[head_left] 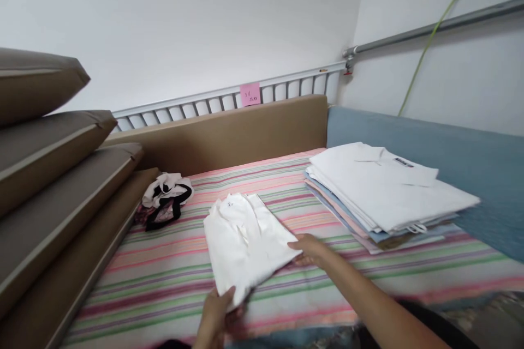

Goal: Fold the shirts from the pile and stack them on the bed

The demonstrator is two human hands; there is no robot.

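A folded white shirt (249, 240) lies on the striped sheet (164, 278) in front of me, its collar pointing away. My left hand (219, 308) pinches its near left corner, thumb on top and fingers underneath. At the near right corner, my right hand (309, 249) grips the cloth the same way. The near edge between my hands looks slightly raised off the sheet. To the right sits a stack of folded clothes (380, 191), white ones on top and blue, pink and brown ones below.
A crumpled heap of white, black and dark pink cloth (167, 199) lies at the far left. Thick brown cushions (53, 191) are piled along the left side. A brown padded board (233, 130) and a blue one (413, 147) border the back and right. A radiator (204, 107) stands behind.
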